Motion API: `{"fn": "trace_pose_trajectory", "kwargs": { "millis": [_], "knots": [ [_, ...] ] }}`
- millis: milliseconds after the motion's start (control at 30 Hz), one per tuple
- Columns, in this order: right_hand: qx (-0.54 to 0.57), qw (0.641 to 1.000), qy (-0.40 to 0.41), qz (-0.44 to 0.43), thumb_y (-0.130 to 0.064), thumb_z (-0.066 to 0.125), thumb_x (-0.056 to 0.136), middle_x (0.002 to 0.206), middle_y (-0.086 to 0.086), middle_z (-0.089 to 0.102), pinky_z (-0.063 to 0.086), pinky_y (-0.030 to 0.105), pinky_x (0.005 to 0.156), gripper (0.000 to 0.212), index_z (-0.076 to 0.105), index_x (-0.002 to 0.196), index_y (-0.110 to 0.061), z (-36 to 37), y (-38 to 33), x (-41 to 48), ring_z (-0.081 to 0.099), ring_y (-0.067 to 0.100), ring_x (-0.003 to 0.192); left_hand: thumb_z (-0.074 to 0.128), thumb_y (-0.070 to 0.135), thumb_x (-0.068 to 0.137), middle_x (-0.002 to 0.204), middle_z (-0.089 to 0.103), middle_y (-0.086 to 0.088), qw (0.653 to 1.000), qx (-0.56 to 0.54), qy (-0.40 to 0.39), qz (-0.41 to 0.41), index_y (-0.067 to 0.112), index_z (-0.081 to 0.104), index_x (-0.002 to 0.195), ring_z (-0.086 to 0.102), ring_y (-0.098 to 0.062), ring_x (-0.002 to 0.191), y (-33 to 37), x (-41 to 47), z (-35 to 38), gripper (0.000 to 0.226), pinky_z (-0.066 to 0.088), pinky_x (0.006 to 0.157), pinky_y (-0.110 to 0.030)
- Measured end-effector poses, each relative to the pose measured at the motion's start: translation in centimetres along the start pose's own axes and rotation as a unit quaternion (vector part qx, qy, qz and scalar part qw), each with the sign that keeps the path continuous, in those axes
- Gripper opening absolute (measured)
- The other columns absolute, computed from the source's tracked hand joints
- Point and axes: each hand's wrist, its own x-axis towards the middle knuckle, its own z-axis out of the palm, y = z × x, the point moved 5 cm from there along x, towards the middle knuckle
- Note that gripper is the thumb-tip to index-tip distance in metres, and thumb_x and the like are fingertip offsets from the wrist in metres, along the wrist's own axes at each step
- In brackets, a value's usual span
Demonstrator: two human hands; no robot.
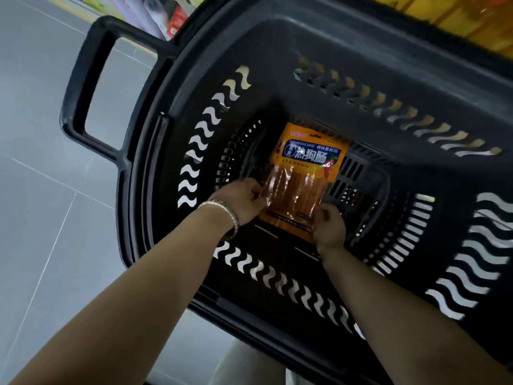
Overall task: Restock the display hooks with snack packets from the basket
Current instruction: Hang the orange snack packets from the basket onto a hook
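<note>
Black plastic shopping basket (277,65) fills most of the view, seen from above, with wavy cut-out slots round its walls and straight slots in its floor. Orange snack packet (305,173) is down inside the basket, over the middle of the basket floor; it has a blue label band with white Chinese characters at the end away from the person and a clear window showing orange sausage sticks. Cannot tell if the packet lies flat on the basket floor or is raised off it. Left hand (241,198) reaches into the basket and pinches the packet's left edge at the clear window, fingers curled. Right hand (329,226) is also inside the basket, fingers curled round the packet's near right corner, covering that corner. Both forearms cross the basket's near rim. Metal bracelet (224,209) sits on the left wrist, just above the near wall slots. Basket handle (83,87), a black loop, sticks out from the basket's left side. Grey floor tiles (41,190) show left of the basket and through the handle. Shelf goods (155,15), blurred, lie beyond the basket's far left corner; yellow packaging (458,20), also blurred, lies beyond the far right rim.
</note>
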Motion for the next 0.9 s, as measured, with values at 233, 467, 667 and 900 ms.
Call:
{"fn": "trace_pose_trajectory", "kwargs": {
  "millis": [233,467,667,900],
  "knots": [
    [0.127,0.987,-0.046,0.085,-0.022,0.045,0.099,0.109,0.01,0.058,0.047,0.04,0.085,0.014,0.053,0.088,-0.026,-2.6,-3.1,-1.8,0.057,0.028,0.096,0.045,0.052,0.091,0.129,0.056,-0.008,0.997,-0.05,0.008,-0.06,0.018,0.042,0.135,0.052,-0.025,0.118,-0.4,-0.1,-0.1,0.056,0.039,0.102,-0.035],
    [0.226,0.925,-0.282,0.118,-0.024,0.053,0.096,0.081,-0.008,0.071,0.052,0.025,0.059,0.019,0.066,0.082,-0.03,0.3,-4.5,-2.8,0.068,0.01,0.074,0.066,0.04,0.083,0.122,0.059,-0.006,0.96,-0.233,0.077,-0.132,0.017,0.045,0.132,0.057,-0.026,0.108,-2.1,0.7,-1.6,0.058,0.044,0.091,-0.032],
    [0.143,0.971,-0.132,0.137,-0.015,0.052,0.094,0.092,0.007,0.062,0.046,0.027,0.067,0.008,0.059,0.097,-0.013,1.6,-0.8,2.2,0.058,0.018,0.077,0.06,0.038,0.081,0.112,0.055,0.001,0.965,-0.198,0.114,-0.129,0.037,0.036,0.131,0.062,-0.029,0.094,-3.9,1.1,-1.4,0.055,0.053,0.085,-0.042],
    [0.128,0.965,-0.108,0.202,-0.028,0.061,0.09,0.094,0.009,0.064,0.05,0.037,0.079,0.018,0.062,0.097,-0.011,4.3,1.8,5.5,0.061,0.024,0.084,0.056,0.033,0.085,0.103,0.051,0.004,0.97,-0.167,0.111,-0.136,0.031,0.031,0.139,0.054,-0.018,0.089,-5.1,1.0,-0.6,0.06,0.045,0.081,-0.031]
  ]
}}
